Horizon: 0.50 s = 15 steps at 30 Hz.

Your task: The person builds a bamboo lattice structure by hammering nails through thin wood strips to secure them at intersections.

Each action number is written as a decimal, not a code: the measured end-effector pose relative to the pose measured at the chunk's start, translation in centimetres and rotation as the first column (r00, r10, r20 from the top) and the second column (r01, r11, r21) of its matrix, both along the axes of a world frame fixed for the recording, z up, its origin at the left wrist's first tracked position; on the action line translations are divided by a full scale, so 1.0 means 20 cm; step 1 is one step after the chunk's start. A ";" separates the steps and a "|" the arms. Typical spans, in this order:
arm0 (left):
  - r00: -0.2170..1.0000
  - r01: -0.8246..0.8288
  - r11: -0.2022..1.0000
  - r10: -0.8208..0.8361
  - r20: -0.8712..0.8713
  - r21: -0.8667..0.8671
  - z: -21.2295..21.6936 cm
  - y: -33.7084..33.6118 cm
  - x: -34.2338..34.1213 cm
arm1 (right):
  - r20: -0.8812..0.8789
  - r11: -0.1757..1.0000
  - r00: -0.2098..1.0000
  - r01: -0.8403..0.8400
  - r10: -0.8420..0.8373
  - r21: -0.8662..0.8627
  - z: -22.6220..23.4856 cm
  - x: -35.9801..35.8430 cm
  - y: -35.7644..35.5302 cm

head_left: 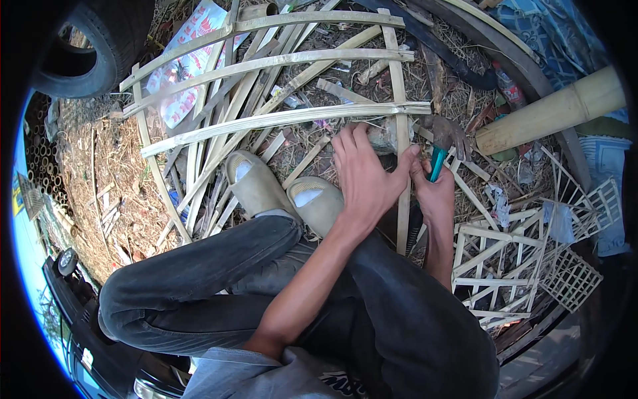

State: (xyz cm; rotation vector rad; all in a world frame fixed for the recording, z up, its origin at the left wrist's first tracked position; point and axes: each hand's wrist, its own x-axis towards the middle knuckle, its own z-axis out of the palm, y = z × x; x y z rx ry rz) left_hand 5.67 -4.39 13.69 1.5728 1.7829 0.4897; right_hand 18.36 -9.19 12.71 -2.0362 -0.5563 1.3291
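Note:
A frame of pale split bamboo lies before me, with three long slats, such as the nearest slat (286, 122), crossing an upright slat (397, 80). My left hand (367, 174) is palm down, its fingers apart and their tips beside the nearest slat. Its thumb rests across the upright slat. A grey stone (382, 136) shows beneath that joint, next to the fingers. My right hand (435, 196) is closed around the teal handle of a claw hammer (439, 158), just right of the upright slat. The hammer's metal head points away from me, and the two thumbs nearly meet.
Loose bamboo strips (222, 143) lie under the frame. A thick bamboo pole (551, 113) juts in from the right, above a pile of bamboo lattice pieces (498, 259). A tyre (86, 53) stands at the far left. My sandals (259, 183) are close to the frame.

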 end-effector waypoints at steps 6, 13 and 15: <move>0.985 0.068 0.989 -0.088 0.149 0.131 -0.29 0.12 -0.02 | -0.044 0.996 0.999 0.020 -0.024 -0.087 -0.02 0.02 -0.01; 0.885 0.080 0.984 -0.145 0.443 0.162 -0.34 0.15 0.02 | 0.110 0.996 0.993 -0.034 0.043 -0.080 0.04 0.05 -0.05; 0.916 0.079 0.977 -0.150 0.371 0.198 -0.36 0.14 -0.01 | 0.312 0.993 0.950 -0.048 0.011 0.110 0.09 0.03 -0.06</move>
